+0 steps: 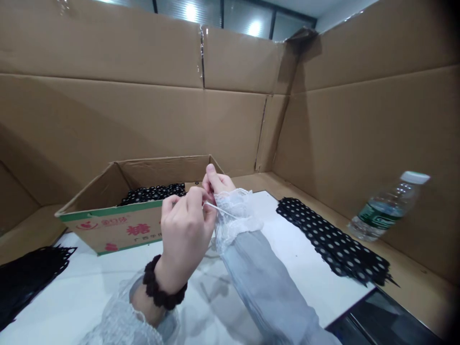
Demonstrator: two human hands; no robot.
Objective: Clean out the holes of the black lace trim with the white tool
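My left hand [189,230], with a dark scrunchie [160,287] round its wrist, is closed in a pinch on a thin white cord [223,210]. The cord runs across the lace cuff [235,211] of my right sleeve. Just beyond it is my right hand [217,182], its thumb raised and its fingers curled in. The left hand partly covers those fingers, so anything in them is hidden. Both hands are above the white tabletop [276,249], in front of the open carton's right end.
An open cardboard carton [118,230] holds black dotted pieces [154,193]. More dotted strips [330,239] lie on the right, beside a tilted water bottle [386,211]. Black material [32,278] lies at left. Tall cardboard walls [143,115] enclose the back and right.
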